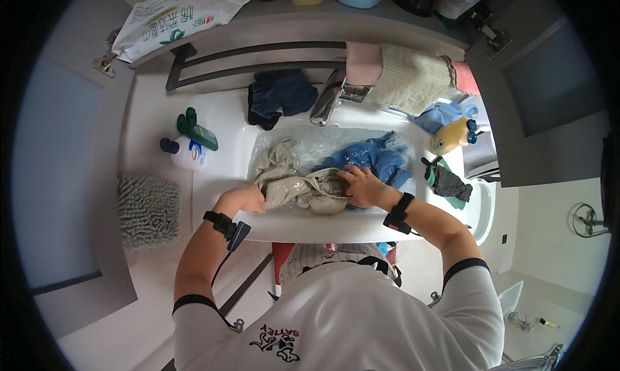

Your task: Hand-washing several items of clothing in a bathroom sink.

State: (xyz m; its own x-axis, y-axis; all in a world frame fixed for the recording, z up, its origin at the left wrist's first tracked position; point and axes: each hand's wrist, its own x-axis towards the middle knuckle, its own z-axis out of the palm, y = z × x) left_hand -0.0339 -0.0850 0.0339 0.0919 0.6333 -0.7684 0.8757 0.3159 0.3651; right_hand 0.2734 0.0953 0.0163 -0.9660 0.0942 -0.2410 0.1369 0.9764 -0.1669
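Note:
A wet beige garment [290, 189] lies bunched at the front of the water-filled white washbasin [218, 216]. My left hand [247, 199] is closed around its left end, close to the front rim. At the garment's right end, my right hand [365, 187] has its fingers on what looks like a waistband, the thumb side partly hidden. Just beyond the right hand, a blue garment [365, 155] floats soaked, with suds around it. Part of the beige cloth trails back into the water on the left.
A chrome faucet [327, 100] overhangs the basin's back, beside folded dark blue clothing [283, 95]. Bottles stand left, including a white pump bottle [189, 154]; a yellow bottle [448, 137] and dark cloth [450, 184] sit right. A black towel rack [252, 70] and open cabinet doors [114, 225] flank the space.

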